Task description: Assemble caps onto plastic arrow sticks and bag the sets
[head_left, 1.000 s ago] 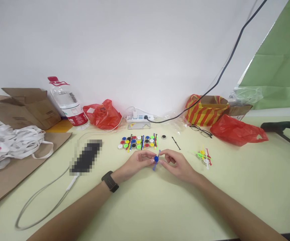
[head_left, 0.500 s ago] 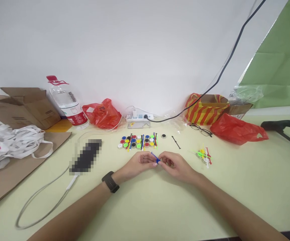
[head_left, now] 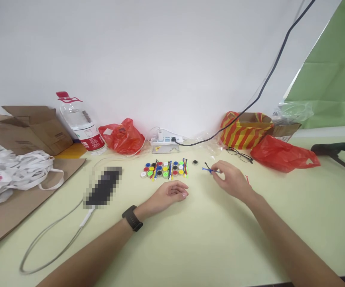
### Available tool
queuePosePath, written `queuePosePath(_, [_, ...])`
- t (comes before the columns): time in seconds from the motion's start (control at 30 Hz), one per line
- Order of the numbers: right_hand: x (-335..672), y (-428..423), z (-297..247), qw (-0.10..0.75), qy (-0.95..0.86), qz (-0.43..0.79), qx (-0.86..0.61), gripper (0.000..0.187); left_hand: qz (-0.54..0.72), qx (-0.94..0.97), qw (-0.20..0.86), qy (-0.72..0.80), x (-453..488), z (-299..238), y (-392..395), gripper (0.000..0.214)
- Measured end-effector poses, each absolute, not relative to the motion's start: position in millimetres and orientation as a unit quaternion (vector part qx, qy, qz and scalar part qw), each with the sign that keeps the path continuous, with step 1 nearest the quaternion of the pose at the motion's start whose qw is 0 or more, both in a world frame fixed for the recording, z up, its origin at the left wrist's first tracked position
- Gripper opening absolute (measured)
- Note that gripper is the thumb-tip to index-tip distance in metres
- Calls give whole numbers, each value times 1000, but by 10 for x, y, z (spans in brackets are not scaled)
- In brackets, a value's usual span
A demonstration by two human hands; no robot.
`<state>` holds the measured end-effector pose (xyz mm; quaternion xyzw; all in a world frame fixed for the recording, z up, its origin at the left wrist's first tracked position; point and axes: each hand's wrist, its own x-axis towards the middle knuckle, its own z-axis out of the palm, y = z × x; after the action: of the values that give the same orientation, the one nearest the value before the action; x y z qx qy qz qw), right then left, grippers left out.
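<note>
My right hand (head_left: 230, 179) is closed in a pinch on a thin blue plastic stick (head_left: 207, 169). That stick crosses the black double-ended stick (head_left: 206, 164), whose lower part is hidden by the blue one and my fingers. Left of them lies a single round disc with a black centre (head_left: 195, 162). My left hand (head_left: 170, 194), a watch on its wrist, hovers low over the table with fingers loosely curled, thumb apart, and nothing in it. Just beyond it are rows of coloured round discs (head_left: 159, 173) with bundles of coloured sticks (head_left: 169, 170) laid across them.
A red stick (head_left: 248, 180) shows behind my right wrist. Glasses (head_left: 239, 154), a red bag (head_left: 282, 153) and a striped bag (head_left: 244, 133) sit at back right. A power strip (head_left: 166, 139), water bottle (head_left: 84, 127) and cabled dark device (head_left: 103, 187) lie left.
My hands have parted. The right hand has carried the blue stick right and forward to the black stick. My left hand has let go and stays about where it was.
</note>
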<state>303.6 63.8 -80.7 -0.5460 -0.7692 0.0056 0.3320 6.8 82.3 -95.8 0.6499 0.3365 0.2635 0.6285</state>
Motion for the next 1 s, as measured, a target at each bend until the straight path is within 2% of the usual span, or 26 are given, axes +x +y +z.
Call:
queuePosePath(0.17, [3528,792,-866,256,-725,-76,-635,12,260,648,631,337,71,-961,823,33])
queuePosePath(0.33, [3798,851,-988,155,-710,-84,-681,12,263,650,633,329,72,-980,830,33])
queuePosePath(0.4, [3807,851,-1005,150,-711,-77,-682,13,262,654,630,326,73,-978,828,33])
queuePosePath(0.6, [3435,808,-1023,233,-760,-80,-602,24,258,649,633,333,82,-955,816,32])
queuePosePath(0.7, [3161,778,-1090,183,-801,-86,-563,28,261,650,633,329,86,-959,817,32])
queuePosePath(0.87, [2936,768,-1160,130,-813,-108,-557,21,267,651,632,324,88,-973,824,31])
queuePosePath(1.0, [2943,766,-1156,117,-821,-41,-558,36,264,647,637,325,87,-964,825,32])
